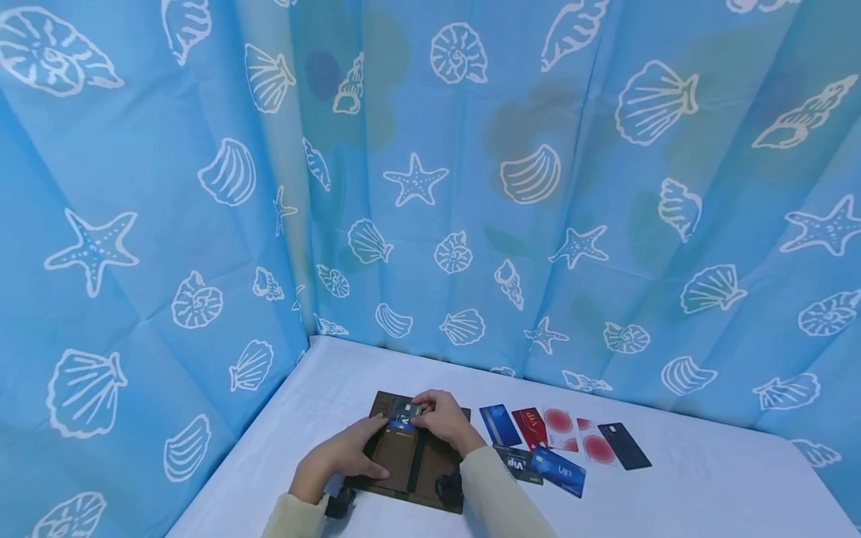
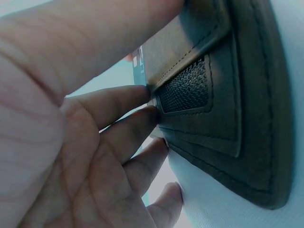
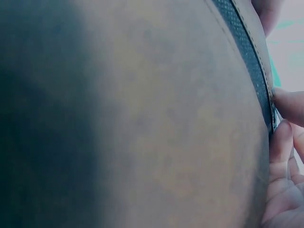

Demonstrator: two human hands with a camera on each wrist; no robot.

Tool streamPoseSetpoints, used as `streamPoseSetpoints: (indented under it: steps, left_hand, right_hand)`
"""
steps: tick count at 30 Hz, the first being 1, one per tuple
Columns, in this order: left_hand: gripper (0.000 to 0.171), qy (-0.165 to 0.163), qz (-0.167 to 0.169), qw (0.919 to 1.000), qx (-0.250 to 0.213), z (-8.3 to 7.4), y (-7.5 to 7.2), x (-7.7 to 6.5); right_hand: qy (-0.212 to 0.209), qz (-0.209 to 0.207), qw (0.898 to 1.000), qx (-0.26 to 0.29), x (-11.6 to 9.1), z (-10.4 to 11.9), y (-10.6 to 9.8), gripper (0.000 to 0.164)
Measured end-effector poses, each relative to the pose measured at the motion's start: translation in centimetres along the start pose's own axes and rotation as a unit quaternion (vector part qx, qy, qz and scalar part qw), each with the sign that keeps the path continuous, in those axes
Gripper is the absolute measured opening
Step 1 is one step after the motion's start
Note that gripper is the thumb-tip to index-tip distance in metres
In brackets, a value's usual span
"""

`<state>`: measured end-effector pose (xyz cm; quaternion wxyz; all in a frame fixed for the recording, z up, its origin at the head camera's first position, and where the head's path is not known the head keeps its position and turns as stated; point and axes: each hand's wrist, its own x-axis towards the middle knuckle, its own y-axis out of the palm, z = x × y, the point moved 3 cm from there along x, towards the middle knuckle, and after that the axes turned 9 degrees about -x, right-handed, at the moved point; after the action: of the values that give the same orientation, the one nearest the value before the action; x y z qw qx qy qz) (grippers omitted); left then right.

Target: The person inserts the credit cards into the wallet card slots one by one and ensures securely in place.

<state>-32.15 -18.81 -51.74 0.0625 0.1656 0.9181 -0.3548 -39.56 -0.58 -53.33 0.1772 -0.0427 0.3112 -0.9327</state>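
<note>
On the left part of the worktop, a brown wallet lies unfolded, its pocket to the left of a dark band. A dark card juts from the far end of the pocket. A blue strip shows between card and pocket mouth; probably a second card.

The right hand has its fingers clamped on the dark card, by its right edge; the right wrist view is mostly leather and shows little of this grip. The left hand has its fingers apart, thumb over the near part of the pocket, other fingers touching the wallet's left side. Loose cards lie to the right, some overlapping.

Step in hand, as judged: sliding the dark card along the pocket. Inward or outward, cannot tell.

To do it well: press the wallet down close to the mouth. Hold the card flat and square to the pocket, so no corner snags leather or stitching. Pinch low, near the mouth, against bowing. Move it evenly, without dragging the blue strip along. Tight leather likely; short strokes suit.
</note>
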Motion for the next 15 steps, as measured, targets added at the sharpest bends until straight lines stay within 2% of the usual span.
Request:
streamPoseSetpoints:
  steps: [15]
  left_hand:
    - [0.088, 0.006, 0.001, 1.0000, -0.002, -0.06, -0.01, 0.03]
  right_hand:
    - [-0.005, 0.007, 1.000, -0.010, -0.13, -0.18, 0.05, 0.013]
